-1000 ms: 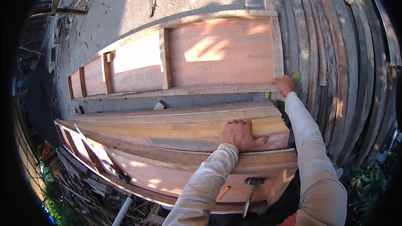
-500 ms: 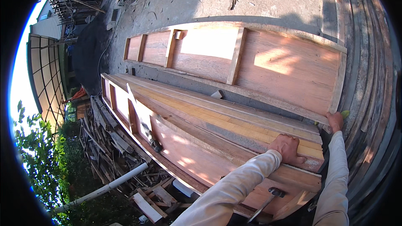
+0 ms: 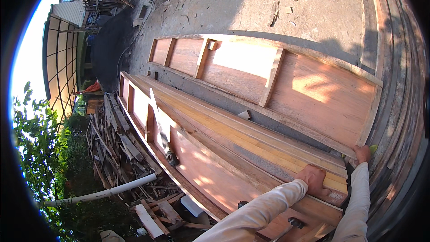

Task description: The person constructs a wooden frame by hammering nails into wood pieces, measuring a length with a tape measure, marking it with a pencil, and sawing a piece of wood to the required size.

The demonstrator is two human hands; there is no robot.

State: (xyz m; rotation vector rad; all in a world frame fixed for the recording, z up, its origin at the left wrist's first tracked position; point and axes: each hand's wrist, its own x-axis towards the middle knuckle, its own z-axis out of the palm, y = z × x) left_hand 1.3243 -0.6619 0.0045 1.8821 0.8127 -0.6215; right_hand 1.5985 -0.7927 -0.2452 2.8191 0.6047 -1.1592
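My right hand [image 3: 363,153] is closed around the near right corner of a long wooden-framed plywood panel [image 3: 331,107], which lies on the ground. A bit of green shows beside that hand. My left hand [image 3: 312,180] has its fingers curled over the right end of a row of long wooden planks [image 3: 251,145] between two panels. In the nearer framed panel [image 3: 201,166] lies a handsaw [image 3: 162,134] with a dark handle. A hammer [image 3: 294,222] rests in that panel's right part, partly behind my left sleeve.
Stacked long boards [image 3: 396,85] run along the right side. Scrap wood [image 3: 121,130] is heaped at the left, with a white pipe [image 3: 107,193] near it. A small block [image 3: 244,114] sits in the gap beside the far panel. Concrete ground [image 3: 201,15] stretches beyond.
The whole view has shifted, so the panels and planks appear lower and farther right. Both hands keep their places on the panel corner and the planks.
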